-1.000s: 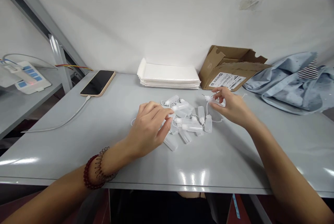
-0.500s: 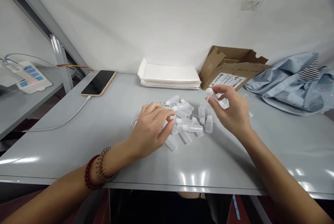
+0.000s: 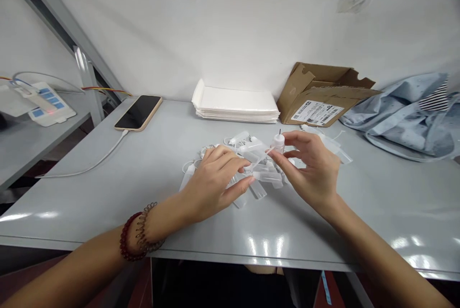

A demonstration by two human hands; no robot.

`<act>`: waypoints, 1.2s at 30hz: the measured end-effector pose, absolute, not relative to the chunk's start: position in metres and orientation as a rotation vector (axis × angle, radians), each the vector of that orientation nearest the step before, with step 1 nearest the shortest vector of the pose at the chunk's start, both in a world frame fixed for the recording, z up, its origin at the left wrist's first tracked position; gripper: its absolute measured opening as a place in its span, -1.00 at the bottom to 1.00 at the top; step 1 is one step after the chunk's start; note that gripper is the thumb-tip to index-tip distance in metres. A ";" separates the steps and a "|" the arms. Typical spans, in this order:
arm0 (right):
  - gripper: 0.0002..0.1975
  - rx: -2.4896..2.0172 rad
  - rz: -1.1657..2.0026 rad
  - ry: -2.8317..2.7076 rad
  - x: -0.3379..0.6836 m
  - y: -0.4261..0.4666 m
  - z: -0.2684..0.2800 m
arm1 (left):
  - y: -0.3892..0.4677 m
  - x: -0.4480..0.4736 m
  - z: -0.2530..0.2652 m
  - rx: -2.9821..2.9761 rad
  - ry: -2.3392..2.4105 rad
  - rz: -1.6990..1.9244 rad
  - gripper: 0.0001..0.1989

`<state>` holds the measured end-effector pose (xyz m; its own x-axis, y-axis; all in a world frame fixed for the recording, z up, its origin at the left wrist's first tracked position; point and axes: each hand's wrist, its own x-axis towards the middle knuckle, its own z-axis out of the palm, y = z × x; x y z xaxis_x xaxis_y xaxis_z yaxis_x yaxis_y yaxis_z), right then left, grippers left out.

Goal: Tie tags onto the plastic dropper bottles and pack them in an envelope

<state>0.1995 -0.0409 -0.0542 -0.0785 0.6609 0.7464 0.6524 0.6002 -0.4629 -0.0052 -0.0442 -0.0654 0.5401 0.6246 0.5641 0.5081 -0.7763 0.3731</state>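
Observation:
A small translucent squeeze bottle [image 3: 278, 143] with a thin metal needle tip pointing up is pinched between the thumb and fingers of my right hand [image 3: 312, 168]. From its neck a thin white strap reaches left. My left hand [image 3: 217, 177] rests over a loose pile of similar bottles [image 3: 268, 176], thumb and fingertips apart with a gap between them. It partly covers several of the bottles. Another bottle [image 3: 187, 176] lies just left of that hand.
At the back stand a stack of white padded envelopes [image 3: 237, 104] and an open cardboard box [image 3: 323, 95]. Several more bottles [image 3: 341, 153] lie right of my right hand. A light blue cloth bag [image 3: 402, 111] sits far right, a charging phone [image 3: 139, 112] left.
My right hand has brought its bottle left and down, closer to my left hand; the bottle's needle tip now shows. My left hand's thumb and fingertips have spread slightly apart.

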 end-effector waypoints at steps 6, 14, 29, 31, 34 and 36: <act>-0.73 -1.084 0.063 -1.748 0.196 -0.045 -0.056 | -0.045 -0.003 -0.066 2.589 0.970 1.098 -0.91; -0.86 -1.063 -0.141 -1.975 0.204 -0.037 -0.058 | -0.043 -0.006 -0.062 2.443 0.977 1.271 -0.93; -0.84 -0.927 -0.167 -2.222 0.202 -0.039 -0.061 | -0.042 -0.008 -0.062 2.603 1.015 1.290 -0.94; -0.83 -0.923 -0.169 -2.227 0.202 -0.040 -0.061 | -0.041 -0.008 -0.064 2.603 1.010 1.297 -0.93; -0.82 -0.905 -0.178 -2.232 0.202 -0.040 -0.061 | -0.041 -0.008 -0.064 2.606 0.997 1.313 -0.95; -0.82 -0.899 -0.182 -2.236 0.202 -0.040 -0.061 | -0.041 -0.007 -0.064 2.612 0.989 1.311 -0.96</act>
<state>0.2017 -0.0402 -0.0612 -0.5069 0.5516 0.6624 0.6515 0.7484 -0.1247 -0.0074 -0.0408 -0.0642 0.4339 0.5665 0.7006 0.5184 -0.7929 0.3201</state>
